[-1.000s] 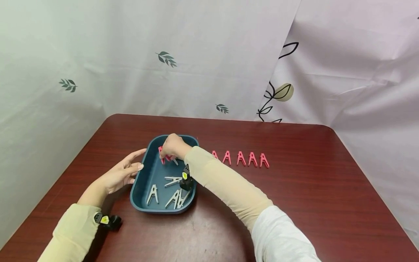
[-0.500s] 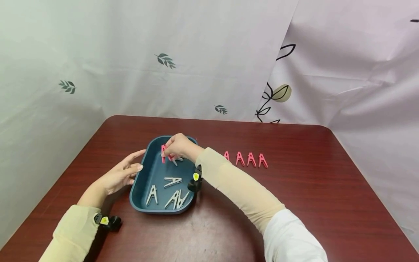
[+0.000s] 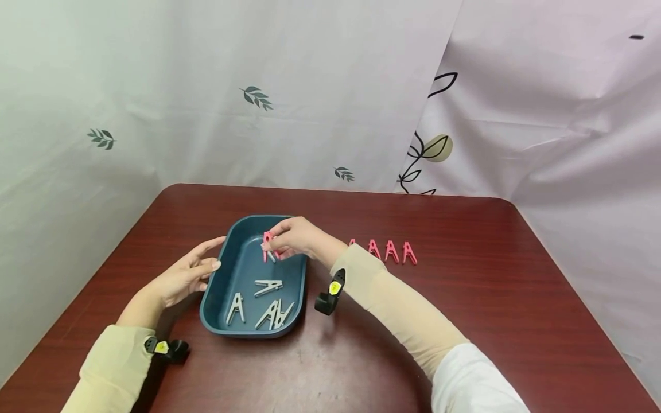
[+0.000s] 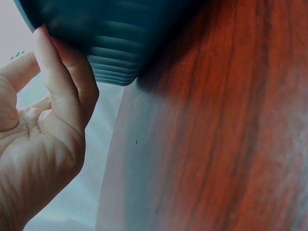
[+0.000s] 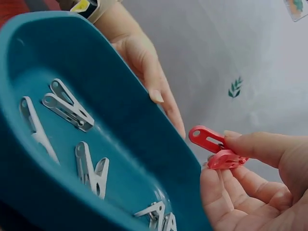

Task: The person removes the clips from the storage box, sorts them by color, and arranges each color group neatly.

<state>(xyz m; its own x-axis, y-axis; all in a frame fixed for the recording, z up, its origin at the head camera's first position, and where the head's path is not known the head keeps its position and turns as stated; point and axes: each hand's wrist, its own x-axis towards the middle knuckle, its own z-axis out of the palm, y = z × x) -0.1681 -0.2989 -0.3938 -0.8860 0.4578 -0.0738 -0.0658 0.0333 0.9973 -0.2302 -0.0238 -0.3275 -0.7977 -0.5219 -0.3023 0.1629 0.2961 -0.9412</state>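
A pink plastic clothespin (image 3: 267,246) is pinched between the thumb and fingers of my right hand (image 3: 299,236), over the far right part of a dark blue tub (image 3: 207,322). In the right wrist view the held clothespin (image 5: 219,150) shows close up, above the tub's edge. My left hand (image 3: 182,279) touches the tub's left rim from outside, thumb and fingers extended. Several pale grey clothespins lie in the tub, such as one grey clothespin (image 3: 236,308) at the near left. Part of another grey one shows below my right hand.
A row of pink clothespins (image 3: 391,251) lies on the brown table (image 3: 480,298) right of the tub, partly hidden by my right forearm. A white patterned curtain (image 3: 289,143) hangs behind the table.
My right hand has drawn slightly right with the pink clothespin still pinched, and its forearm now covers more of the row's left end. The left hand stays at the rim.
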